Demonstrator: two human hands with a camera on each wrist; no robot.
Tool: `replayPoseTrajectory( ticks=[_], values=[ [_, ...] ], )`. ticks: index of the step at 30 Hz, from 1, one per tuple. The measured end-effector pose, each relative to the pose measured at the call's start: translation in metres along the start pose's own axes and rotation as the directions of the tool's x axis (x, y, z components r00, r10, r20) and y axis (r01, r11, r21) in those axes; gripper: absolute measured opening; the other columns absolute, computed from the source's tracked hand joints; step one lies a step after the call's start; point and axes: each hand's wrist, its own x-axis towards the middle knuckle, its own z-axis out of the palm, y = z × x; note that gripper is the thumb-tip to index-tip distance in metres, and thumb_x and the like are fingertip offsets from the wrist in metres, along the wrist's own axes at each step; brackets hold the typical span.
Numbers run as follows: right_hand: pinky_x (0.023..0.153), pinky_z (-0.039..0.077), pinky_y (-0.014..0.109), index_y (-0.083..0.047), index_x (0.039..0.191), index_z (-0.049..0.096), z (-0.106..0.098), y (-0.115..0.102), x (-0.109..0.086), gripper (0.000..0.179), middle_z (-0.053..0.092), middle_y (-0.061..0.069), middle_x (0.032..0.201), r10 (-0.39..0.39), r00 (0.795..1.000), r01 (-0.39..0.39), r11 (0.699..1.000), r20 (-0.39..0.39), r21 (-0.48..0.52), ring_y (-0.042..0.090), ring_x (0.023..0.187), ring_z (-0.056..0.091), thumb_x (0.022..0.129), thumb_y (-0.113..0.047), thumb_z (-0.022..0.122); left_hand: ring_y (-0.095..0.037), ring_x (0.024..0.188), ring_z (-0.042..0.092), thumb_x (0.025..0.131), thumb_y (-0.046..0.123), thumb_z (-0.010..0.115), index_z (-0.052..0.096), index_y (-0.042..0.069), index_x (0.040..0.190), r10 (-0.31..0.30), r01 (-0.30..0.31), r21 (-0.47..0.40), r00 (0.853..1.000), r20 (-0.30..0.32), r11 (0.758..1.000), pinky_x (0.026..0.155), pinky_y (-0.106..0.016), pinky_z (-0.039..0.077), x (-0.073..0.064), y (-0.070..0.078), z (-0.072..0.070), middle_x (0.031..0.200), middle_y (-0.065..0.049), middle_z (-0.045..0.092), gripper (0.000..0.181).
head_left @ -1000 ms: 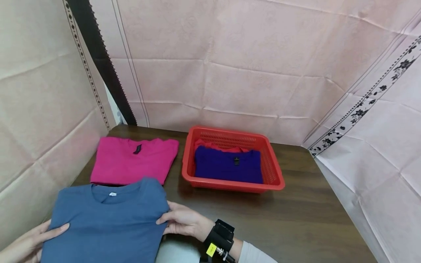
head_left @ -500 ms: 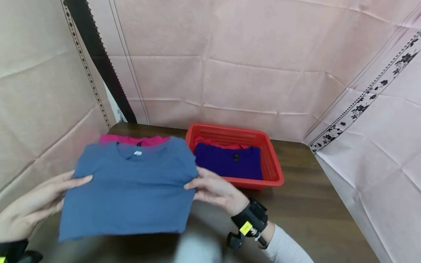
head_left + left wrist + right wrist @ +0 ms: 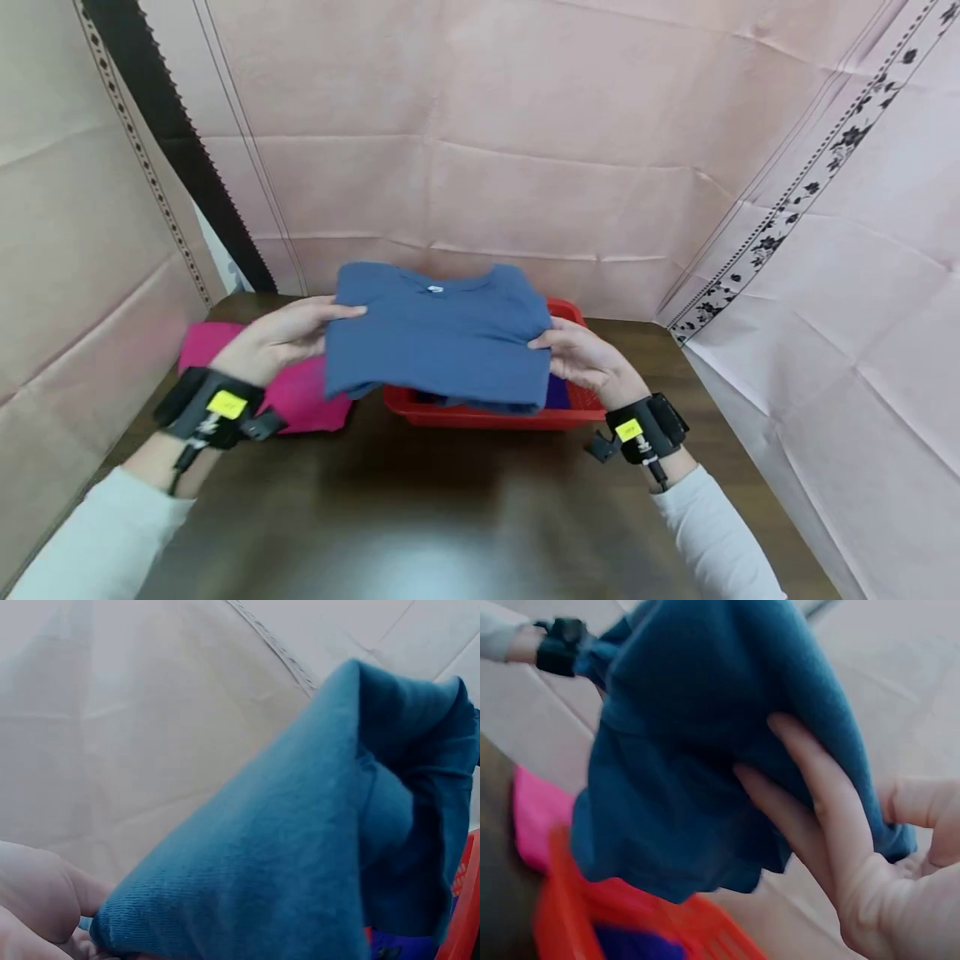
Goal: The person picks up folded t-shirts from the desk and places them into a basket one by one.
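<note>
A folded blue T-shirt (image 3: 438, 337) hangs in the air over the red basket (image 3: 480, 418), covering most of it in the head view. My left hand (image 3: 288, 333) pinches the shirt's left edge, thumb on top. At the opposite edge my right hand (image 3: 585, 354) grips the cloth, and the right wrist view shows its fingers (image 3: 821, 795) spread beneath the shirt with the thumb on the other face. Inside the basket lies a purple-blue shirt (image 3: 557, 392), mostly hidden. The blue shirt's underside sags in loose folds in the right wrist view.
A folded pink shirt (image 3: 311, 396) lies on the brown wooden table (image 3: 420, 500) left of the basket, partly behind my left hand and wrist strap. Pale cloth sheets (image 3: 487, 125) hang behind the table and along both sides.
The blue shirt has moved right and away from me, from the front of the pink shirt to above the basket. Both hands have kept their grip on it.
</note>
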Motion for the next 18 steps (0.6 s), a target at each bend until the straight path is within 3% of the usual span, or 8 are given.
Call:
replayPoseTrajectory(
  ticks=[1,2,4,5,8,11,14,18],
  values=[
    [0.071,0.057,0.028,-0.004,0.120,0.042,-0.010,-0.004,-0.002,0.036,0.053,0.008,0.100,0.000,1.000,0.000,1.000,-0.019,-0.006,0.017,0.083,0.058,0.092,0.013,0.027,-0.006,0.073,0.058,0.089,0.015,0.059,0.054,0.010,0.129,-0.006,0.007,-0.053,1.000,0.020,0.999,0.065,-0.015,0.048,0.014,0.001,0.007,0.089,0.001,0.064,0.040],
    [0.069,0.057,0.027,-0.004,0.119,0.041,-0.021,-0.007,-0.004,0.035,0.052,0.008,0.098,0.001,0.999,-0.002,1.000,-0.042,-0.017,0.016,0.081,0.057,0.092,0.013,0.027,-0.006,0.067,0.056,0.090,0.014,0.058,0.063,0.009,0.113,-0.007,0.009,-0.070,0.999,0.034,0.998,0.062,-0.015,0.048,0.026,0.000,0.012,0.071,0.005,0.059,0.024],
    [0.068,0.057,0.026,-0.004,0.123,0.037,-0.040,-0.011,-0.006,0.036,0.051,0.008,0.100,0.013,0.996,-0.016,0.999,-0.085,-0.033,0.015,0.081,0.057,0.092,0.013,0.028,-0.005,0.057,0.050,0.091,0.013,0.057,0.064,0.008,0.089,-0.011,0.017,-0.100,0.999,0.053,0.995,0.053,-0.015,0.042,0.051,-0.002,0.023,0.056,0.004,0.052,0.008],
    [0.067,0.057,0.025,-0.004,0.123,0.036,-0.050,-0.011,-0.006,0.036,0.050,0.007,0.099,0.022,0.994,-0.027,0.999,-0.111,-0.044,0.014,0.079,0.057,0.092,0.012,0.029,-0.005,0.059,0.050,0.091,0.011,0.055,0.061,0.009,0.086,-0.005,0.011,-0.102,0.998,0.065,0.995,0.053,-0.014,0.043,0.063,-0.005,0.028,0.058,0.005,0.053,0.008],
    [0.065,0.056,0.024,-0.005,0.127,0.030,-0.076,-0.009,-0.006,0.040,0.051,0.006,0.102,0.064,0.977,-0.086,0.991,-0.205,-0.100,0.013,0.079,0.059,0.091,0.010,0.034,-0.008,0.077,0.058,0.094,0.007,0.050,0.049,0.008,0.098,-0.001,0.006,-0.052,0.996,0.085,0.999,0.065,-0.020,0.052,0.099,-0.015,0.041,0.079,0.002,0.059,0.005],
    [0.067,0.056,0.025,-0.005,0.135,0.024,-0.096,-0.001,-0.001,0.049,0.050,0.007,0.112,0.105,0.951,-0.158,0.973,-0.289,-0.168,0.014,0.086,0.059,0.089,0.009,0.038,-0.017,0.102,0.055,0.095,0.005,0.046,0.037,0.004,0.126,-0.004,0.001,0.056,0.999,0.050,0.998,0.084,-0.031,0.052,0.127,-0.029,0.048,0.109,-0.005,0.054,0.033],
    [0.071,0.056,0.029,-0.005,0.141,0.017,-0.109,0.009,0.007,0.059,0.043,0.011,0.124,0.118,0.927,-0.214,0.946,-0.357,-0.244,0.019,0.097,0.055,0.089,0.008,0.039,-0.027,0.119,0.043,0.095,0.003,0.044,0.020,0.001,0.142,-0.020,0.021,0.153,1.000,-0.008,0.988,0.101,-0.042,0.041,0.147,-0.044,0.051,0.131,-0.015,0.041,0.053],
    [0.083,0.053,0.045,-0.008,0.147,0.011,-0.117,0.021,0.015,0.070,0.031,0.020,0.139,0.078,0.889,-0.273,0.882,-0.452,-0.384,0.030,0.114,0.045,0.087,0.010,0.041,-0.034,0.130,0.028,0.094,0.002,0.042,0.007,-0.002,0.145,-0.009,0.031,0.304,0.997,-0.074,0.952,0.111,-0.050,0.026,0.161,-0.061,0.057,0.146,-0.023,0.025,0.062]
  ],
)
